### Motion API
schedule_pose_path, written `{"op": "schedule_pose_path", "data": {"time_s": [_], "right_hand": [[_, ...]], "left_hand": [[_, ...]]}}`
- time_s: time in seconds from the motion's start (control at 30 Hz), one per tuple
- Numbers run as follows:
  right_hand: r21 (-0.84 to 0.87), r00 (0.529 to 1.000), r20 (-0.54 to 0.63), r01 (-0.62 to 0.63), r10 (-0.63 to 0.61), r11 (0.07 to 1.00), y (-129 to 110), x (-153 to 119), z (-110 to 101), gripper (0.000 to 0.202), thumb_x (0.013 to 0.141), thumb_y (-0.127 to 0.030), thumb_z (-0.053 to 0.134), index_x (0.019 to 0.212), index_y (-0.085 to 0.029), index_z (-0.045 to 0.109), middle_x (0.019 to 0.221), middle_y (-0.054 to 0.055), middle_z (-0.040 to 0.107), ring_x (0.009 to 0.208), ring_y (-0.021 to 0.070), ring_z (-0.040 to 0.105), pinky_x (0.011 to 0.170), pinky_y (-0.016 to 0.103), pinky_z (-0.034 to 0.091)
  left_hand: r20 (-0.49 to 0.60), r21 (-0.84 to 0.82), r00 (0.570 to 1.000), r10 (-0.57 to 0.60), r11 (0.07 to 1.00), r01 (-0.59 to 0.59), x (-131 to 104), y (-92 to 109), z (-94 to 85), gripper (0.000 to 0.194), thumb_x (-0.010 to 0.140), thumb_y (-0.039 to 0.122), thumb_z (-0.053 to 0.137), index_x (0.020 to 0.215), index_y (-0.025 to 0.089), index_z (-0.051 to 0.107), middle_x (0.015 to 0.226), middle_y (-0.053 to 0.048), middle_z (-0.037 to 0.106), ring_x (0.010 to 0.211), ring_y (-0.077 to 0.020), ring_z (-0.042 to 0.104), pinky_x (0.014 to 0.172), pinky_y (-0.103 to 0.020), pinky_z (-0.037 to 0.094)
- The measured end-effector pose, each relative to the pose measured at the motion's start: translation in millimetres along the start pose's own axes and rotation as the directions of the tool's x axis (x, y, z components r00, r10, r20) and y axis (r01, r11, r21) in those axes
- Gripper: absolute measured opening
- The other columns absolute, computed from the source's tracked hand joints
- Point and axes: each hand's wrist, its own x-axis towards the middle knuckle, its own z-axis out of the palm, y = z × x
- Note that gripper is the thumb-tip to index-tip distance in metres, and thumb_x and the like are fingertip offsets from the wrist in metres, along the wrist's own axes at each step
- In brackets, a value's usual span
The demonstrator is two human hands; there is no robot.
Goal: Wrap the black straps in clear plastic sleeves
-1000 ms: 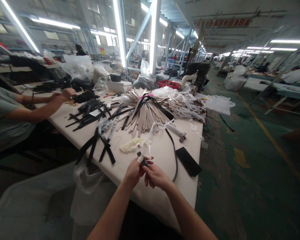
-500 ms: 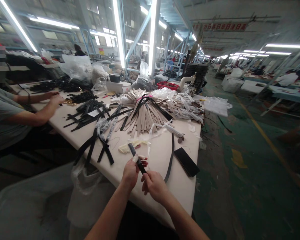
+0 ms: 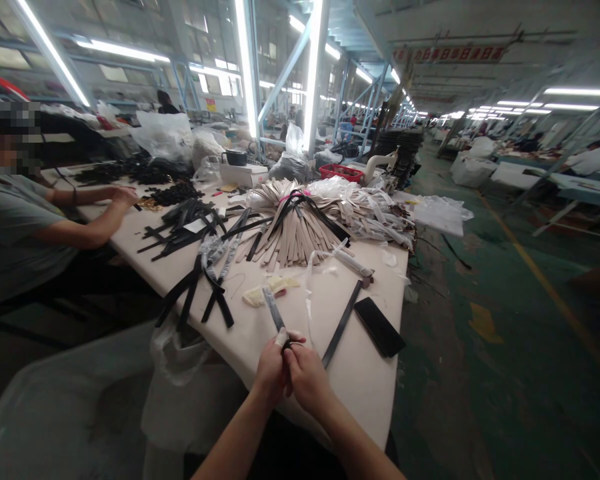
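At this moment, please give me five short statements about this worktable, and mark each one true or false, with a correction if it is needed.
1. The left hand holds a flat dark strip. True.
2. The right hand is stretched far away from the left hand. False: the right hand is close beside it, at the same strip.
3. The flat black rectangular object lies to the left of both hands. False: the flat black rectangular object lies to their right.
4. A pink band shows at the top of the fan-shaped bundle of beige strips. True.
5. The red open basket is nearer to the person than the bundle. False: the red open basket is farther back.
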Motion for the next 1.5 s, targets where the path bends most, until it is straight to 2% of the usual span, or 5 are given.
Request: {"op": "schedule_pose_path", "data": {"time_s": [0.5,0.67,0.87,1.37,1.5], "right_hand": [[0.08,0.978,0.2,-0.073,0.056,0.994,-2,-5,-18,0.036,0.103,-0.031,0.035,0.087,-0.017,0.063,0.063,0.001,0.067,0.046,0.0118,0.058,0.05,0.022,0.042],[-0.028,0.999,0.03,-0.012,0.013,1.0,-6,2,-20,0.035,0.1,-0.027,0.044,0.074,-0.017,0.064,0.076,0.007,0.071,0.067,0.0164,0.066,0.063,0.025,0.045],[0.019,0.985,0.172,-0.029,0.025,0.999,-2,-1,-23,0.033,0.102,-0.029,0.039,0.084,-0.018,0.064,0.062,0.001,0.068,0.049,0.0127,0.06,0.057,0.024,0.044],[0.102,0.981,0.176,-0.104,0.085,0.989,1,15,-28,0.035,0.099,-0.033,0.04,0.074,-0.016,0.057,0.067,0.006,0.068,0.053,0.0134,0.063,0.05,0.021,0.044],[0.291,0.9,0.403,-0.296,0.164,0.91,10,13,-22,0.034,0.101,-0.037,0.031,0.088,-0.017,0.055,0.056,0.001,0.065,0.039,0.0139,0.059,0.038,0.019,0.037]], "left_hand": [[0.042,-0.14,0.992,0.12,0.984,-0.113,4,14,3.1,0.028,0.083,0.042,0.065,0.087,0.015,0.066,0.088,-0.011,0.075,0.077,-0.0219,0.072,0.066,-0.031,0.056],[0.023,-0.016,1.0,-0.019,1.0,0.019,0,1,10.9,0.034,0.085,0.053,0.06,0.084,0.018,0.062,0.054,0.0,0.063,0.03,-0.0109,0.044,0.032,-0.022,0.032],[-0.012,-0.148,0.973,0.23,0.962,-0.229,9,18,7.8,0.027,0.079,0.042,0.071,0.081,0.017,0.06,0.083,-0.008,0.074,0.07,-0.0201,0.07,0.062,-0.029,0.053],[0.099,-0.073,0.994,-0.041,0.996,0.049,5,3,15.3,0.037,0.085,0.052,0.061,0.094,0.016,0.062,0.05,0.001,0.059,0.029,-0.0139,0.046,0.029,-0.023,0.031],[0.098,-0.214,0.995,-0.014,0.976,0.034,11,7,13.1,0.029,0.088,0.041,0.06,0.1,0.016,0.062,0.08,-0.01,0.074,0.06,-0.0196,0.069,0.055,-0.031,0.056]]}}
